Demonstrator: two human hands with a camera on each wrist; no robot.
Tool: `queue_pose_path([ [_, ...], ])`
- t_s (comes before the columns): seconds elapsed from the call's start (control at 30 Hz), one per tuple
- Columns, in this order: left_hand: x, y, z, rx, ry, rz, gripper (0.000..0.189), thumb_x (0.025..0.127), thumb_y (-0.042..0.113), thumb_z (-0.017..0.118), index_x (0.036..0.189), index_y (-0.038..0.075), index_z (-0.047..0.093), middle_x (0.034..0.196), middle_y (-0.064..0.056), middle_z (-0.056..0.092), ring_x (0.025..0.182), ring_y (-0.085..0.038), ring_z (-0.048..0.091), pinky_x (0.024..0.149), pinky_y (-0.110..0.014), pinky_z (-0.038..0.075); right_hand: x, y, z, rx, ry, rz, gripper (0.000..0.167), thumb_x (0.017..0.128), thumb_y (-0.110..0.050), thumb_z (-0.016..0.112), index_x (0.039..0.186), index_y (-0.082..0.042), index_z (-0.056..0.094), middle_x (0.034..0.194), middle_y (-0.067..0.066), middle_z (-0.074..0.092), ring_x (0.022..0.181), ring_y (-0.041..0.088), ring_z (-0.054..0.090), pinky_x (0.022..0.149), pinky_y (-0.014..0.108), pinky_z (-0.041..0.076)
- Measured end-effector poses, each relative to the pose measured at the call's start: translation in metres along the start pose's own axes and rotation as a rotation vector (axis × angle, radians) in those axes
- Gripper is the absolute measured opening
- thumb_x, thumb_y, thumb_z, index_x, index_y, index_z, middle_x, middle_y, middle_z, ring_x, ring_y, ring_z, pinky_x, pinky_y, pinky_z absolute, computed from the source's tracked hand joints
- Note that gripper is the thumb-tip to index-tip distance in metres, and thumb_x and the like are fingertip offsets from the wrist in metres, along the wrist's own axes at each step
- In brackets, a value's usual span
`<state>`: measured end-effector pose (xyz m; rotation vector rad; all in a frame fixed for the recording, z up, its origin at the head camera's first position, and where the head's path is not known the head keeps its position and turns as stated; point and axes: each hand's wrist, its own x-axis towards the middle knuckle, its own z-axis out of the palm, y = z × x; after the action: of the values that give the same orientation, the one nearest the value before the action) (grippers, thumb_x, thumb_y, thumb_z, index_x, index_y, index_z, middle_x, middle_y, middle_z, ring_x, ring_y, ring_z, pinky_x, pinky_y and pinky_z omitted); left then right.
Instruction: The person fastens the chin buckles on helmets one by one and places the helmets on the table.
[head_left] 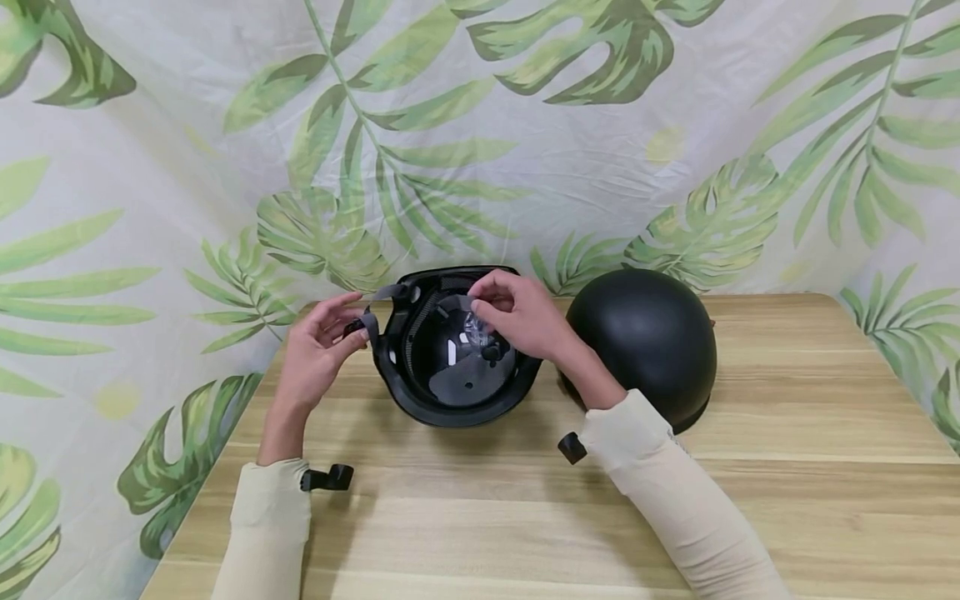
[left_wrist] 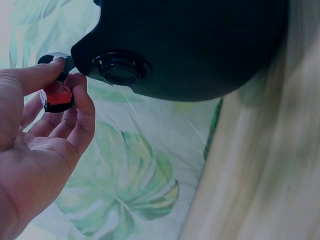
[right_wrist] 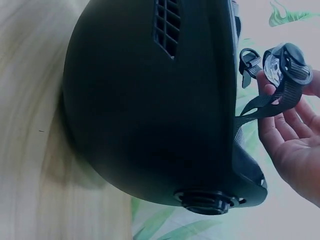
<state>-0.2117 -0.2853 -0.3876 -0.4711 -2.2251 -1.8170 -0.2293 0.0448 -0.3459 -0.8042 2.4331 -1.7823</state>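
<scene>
A black helmet (head_left: 457,412) lies upside down on the table, its padded inside facing up. To its left, my left hand (head_left: 322,350) pinches a grey chin strap (head_left: 372,325) between thumb and fingers. In the left wrist view a red and black buckle (left_wrist: 58,97) hangs at that strap, among the fingers. Over the helmet's opening, my right hand (head_left: 521,317) pinches the other strap (right_wrist: 287,97), which carries a dark round fitting and a piece of clear plastic (right_wrist: 273,70). A smaller strap end with a dark buckle (right_wrist: 250,62) shows beyond that hand.
A second black helmet (head_left: 641,342) sits dome up at the right, close behind my right forearm. The wooden table (head_left: 465,533) ends at a leaf-patterned cloth (head_left: 585,175) at the back and left. Small black mounts (head_left: 330,477) stick out at both sleeve cuffs.
</scene>
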Motion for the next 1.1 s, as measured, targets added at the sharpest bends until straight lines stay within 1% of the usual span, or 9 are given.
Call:
queue_pose_path([
  [0.13, 0.000, 0.010, 0.007, 0.009, -0.021, 0.012, 0.051, 0.091, -0.013, 0.074, 0.140, -0.002, 0.063, 0.117, -0.001, 0.073, 0.104, -0.011, 0.072, 0.085, -0.020, 0.059, -0.001, 0.004, 0.002, 0.030, 0.001, 0.000, 0.020, 0.104, -0.005, 0.065, 0.123, -0.001, 0.069, 0.112, 0.015, 0.073, 0.088, 0.034, 0.075, 0.078, 0.034, 0.063],
  [0.3, 0.001, 0.019, 0.020, 0.000, -0.062, 0.007, 0.044, 0.089, -0.012, 0.077, 0.131, -0.009, 0.064, 0.126, -0.011, 0.066, 0.102, -0.014, 0.069, 0.086, -0.019, 0.058, -0.004, 0.010, 0.004, 0.084, -0.013, 0.007, 0.027, 0.104, -0.001, 0.063, 0.130, 0.000, 0.068, 0.117, 0.018, 0.071, 0.089, 0.024, 0.076, 0.080, 0.036, 0.064],
  [0.43, 0.004, 0.021, 0.030, 0.022, -0.094, 0.026, 0.036, 0.089, -0.010, 0.077, 0.123, -0.009, 0.066, 0.119, -0.006, 0.067, 0.101, -0.014, 0.069, 0.090, -0.022, 0.057, -0.005, 0.014, 0.005, 0.115, -0.018, 0.025, 0.029, 0.102, 0.001, 0.061, 0.130, -0.001, 0.069, 0.118, 0.017, 0.069, 0.091, 0.023, 0.075, 0.083, 0.036, 0.064],
  [0.57, 0.008, 0.024, 0.038, 0.037, -0.122, 0.051, 0.034, 0.090, -0.009, 0.076, 0.123, -0.007, 0.069, 0.110, -0.003, 0.070, 0.097, -0.015, 0.069, 0.088, -0.022, 0.057, -0.006, 0.019, 0.007, 0.153, -0.016, 0.045, 0.029, 0.100, 0.001, 0.060, 0.128, 0.000, 0.071, 0.117, 0.015, 0.069, 0.091, 0.022, 0.074, 0.084, 0.035, 0.063],
  [0.67, 0.012, 0.027, 0.043, 0.088, -0.173, 0.037, 0.032, 0.095, -0.004, 0.074, 0.127, -0.005, 0.068, 0.110, -0.007, 0.072, 0.095, -0.019, 0.069, 0.081, -0.021, 0.055, -0.006, 0.022, 0.009, 0.182, -0.009, 0.049, 0.027, 0.100, 0.000, 0.061, 0.125, 0.002, 0.071, 0.113, 0.013, 0.070, 0.089, 0.021, 0.073, 0.084, 0.034, 0.063],
  [0.77, 0.016, 0.029, 0.048, 0.143, -0.226, 0.009, 0.029, 0.098, 0.000, 0.068, 0.127, -0.005, 0.067, 0.111, -0.014, 0.072, 0.094, -0.022, 0.069, 0.080, -0.021, 0.053, -0.007, 0.024, 0.011, 0.212, -0.009, 0.036, 0.023, 0.100, -0.002, 0.067, 0.122, 0.003, 0.072, 0.107, 0.012, 0.071, 0.088, 0.021, 0.073, 0.083, 0.032, 0.062],
  [0.93, 0.022, 0.029, 0.061, 0.215, -0.228, -0.011, 0.020, 0.102, 0.007, 0.066, 0.119, -0.003, 0.068, 0.113, -0.017, 0.070, 0.091, -0.016, 0.064, 0.081, -0.019, 0.050, -0.007, 0.027, 0.013, 0.274, -0.015, 0.006, 0.023, 0.099, -0.003, 0.073, 0.121, 0.003, 0.071, 0.101, 0.012, 0.072, 0.093, 0.021, 0.076, 0.082, 0.029, 0.061],
  [1.03, 0.023, 0.028, 0.066, 0.195, -0.230, -0.001, 0.017, 0.104, 0.010, 0.067, 0.115, -0.002, 0.068, 0.115, -0.018, 0.071, 0.097, -0.019, 0.067, 0.085, -0.019, 0.052, -0.007, 0.028, 0.014, 0.309, -0.018, 0.009, 0.024, 0.100, -0.001, 0.072, 0.123, 0.004, 0.069, 0.107, 0.015, 0.072, 0.100, 0.022, 0.077, 0.083, 0.028, 0.061],
  [1.1, 0.023, 0.028, 0.068, 0.140, -0.238, 0.001, 0.016, 0.105, 0.008, 0.065, 0.116, -0.004, 0.067, 0.117, -0.020, 0.072, 0.105, -0.022, 0.069, 0.091, -0.020, 0.053, -0.008, 0.029, 0.014, 0.318, -0.015, 0.014, 0.027, 0.099, 0.001, 0.071, 0.125, 0.005, 0.067, 0.114, 0.017, 0.071, 0.104, 0.024, 0.077, 0.083, 0.027, 0.060],
])
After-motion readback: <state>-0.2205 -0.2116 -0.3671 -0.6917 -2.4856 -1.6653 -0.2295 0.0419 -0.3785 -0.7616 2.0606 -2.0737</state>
